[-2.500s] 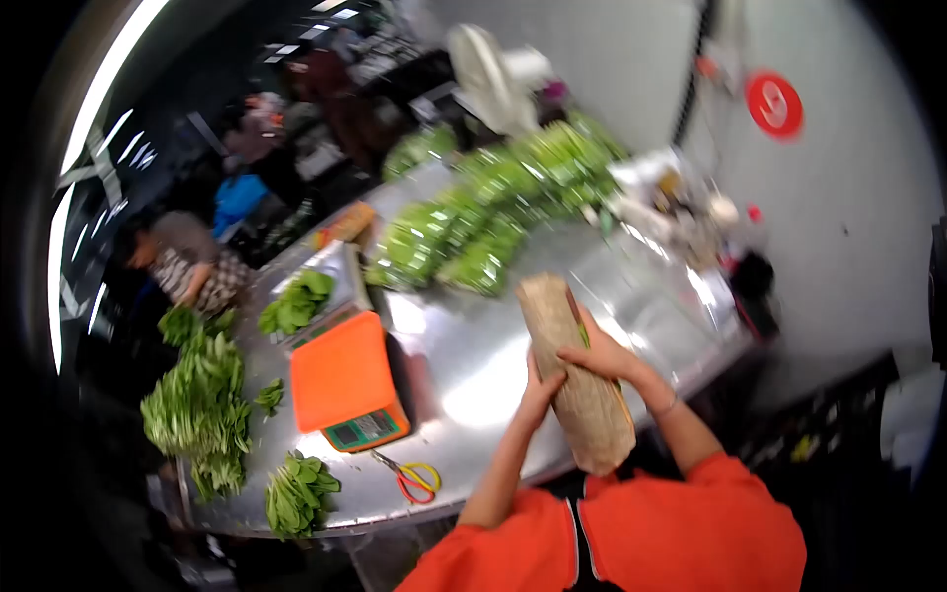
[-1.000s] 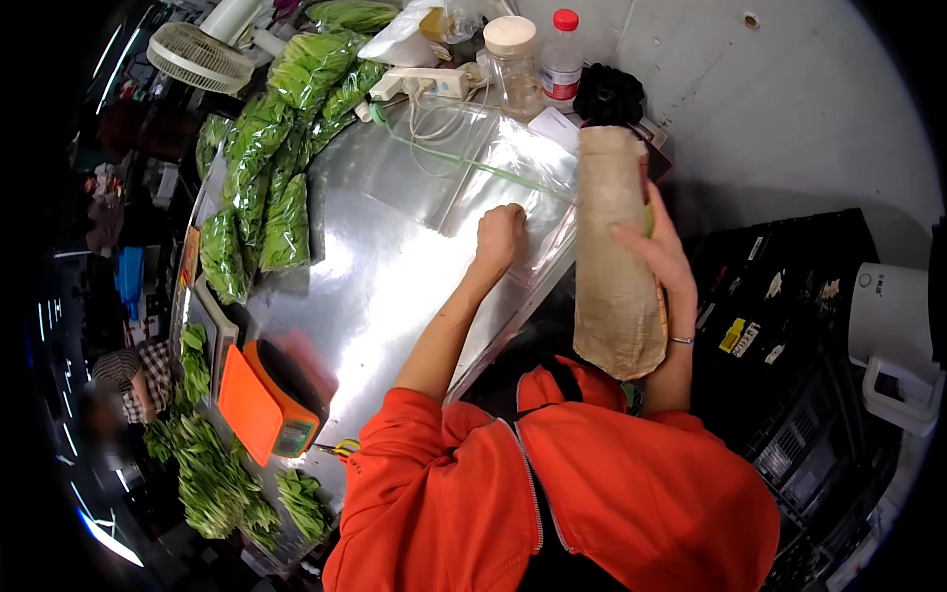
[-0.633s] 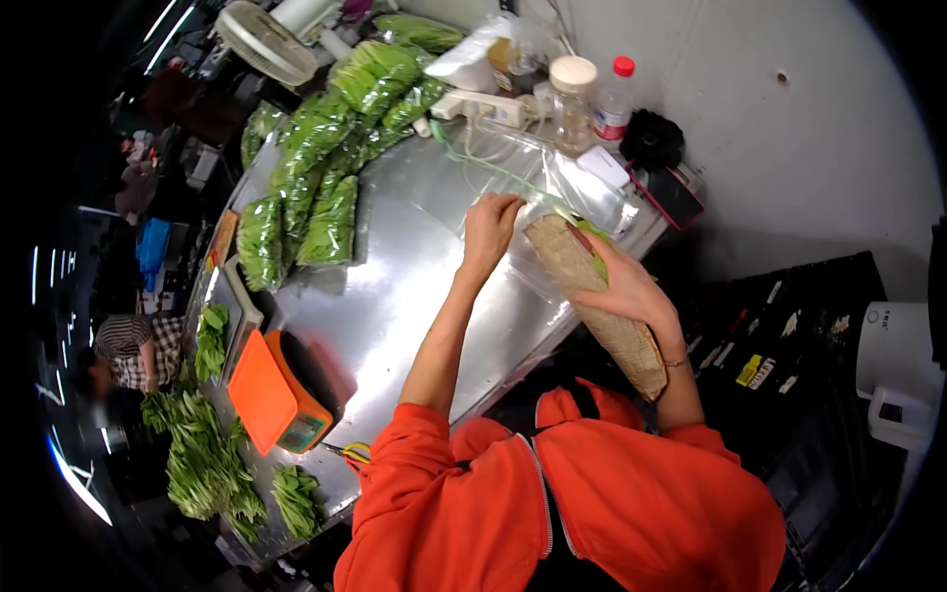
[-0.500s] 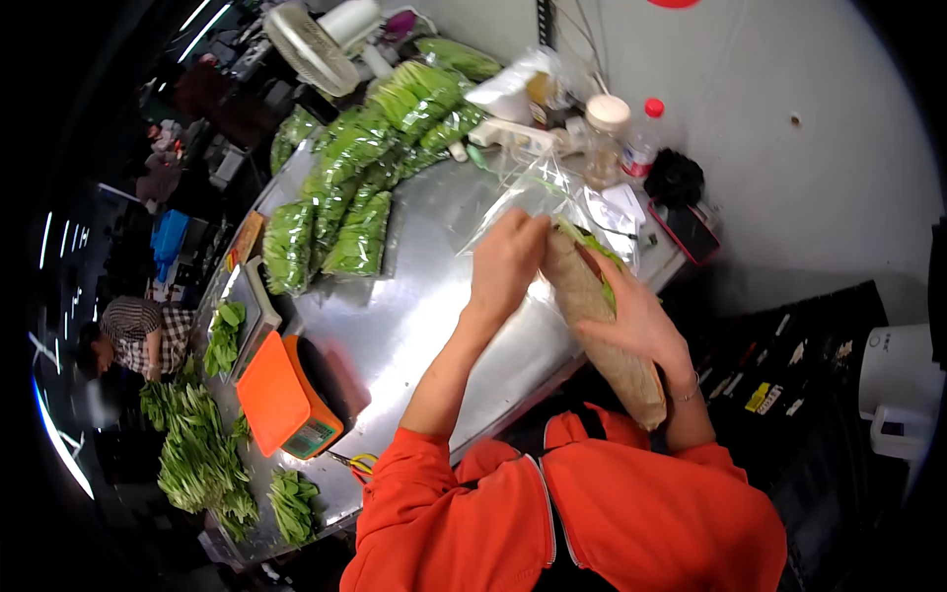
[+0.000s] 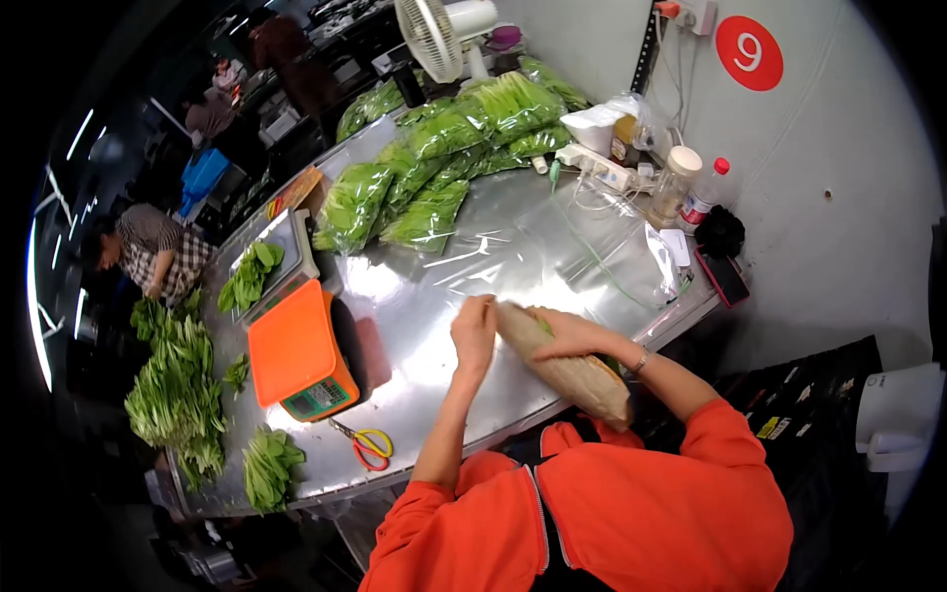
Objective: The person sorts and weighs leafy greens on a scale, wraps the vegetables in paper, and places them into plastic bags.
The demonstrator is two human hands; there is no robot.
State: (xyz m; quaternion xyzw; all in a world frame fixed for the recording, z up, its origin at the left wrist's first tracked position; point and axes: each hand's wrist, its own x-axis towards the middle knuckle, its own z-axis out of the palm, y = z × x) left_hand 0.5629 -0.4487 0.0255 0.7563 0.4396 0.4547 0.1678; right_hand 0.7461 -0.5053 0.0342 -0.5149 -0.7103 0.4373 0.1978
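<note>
Near the front edge of the metal table, I hold a long, tan, wrap-like bundle with a bit of green showing at its upper side; its exact kind is unclear. My right hand is closed around its top. At the bundle's far end, my left hand is closed, its fingertips pinching the edge. To the left of my left hand lie scissors with red and yellow handles. An orange scale stands beyond them.
Bagged greens are piled at the back. Loose leafy bunches lie on the left, near another person. A second scale, jar, bottle, power strip and phone are around the table edges.
My view has shifted, showing more of the table and wall. Both hands keep hold of the tan bundle, now lower in view and tilted flatter. The scissors are more fully visible.
</note>
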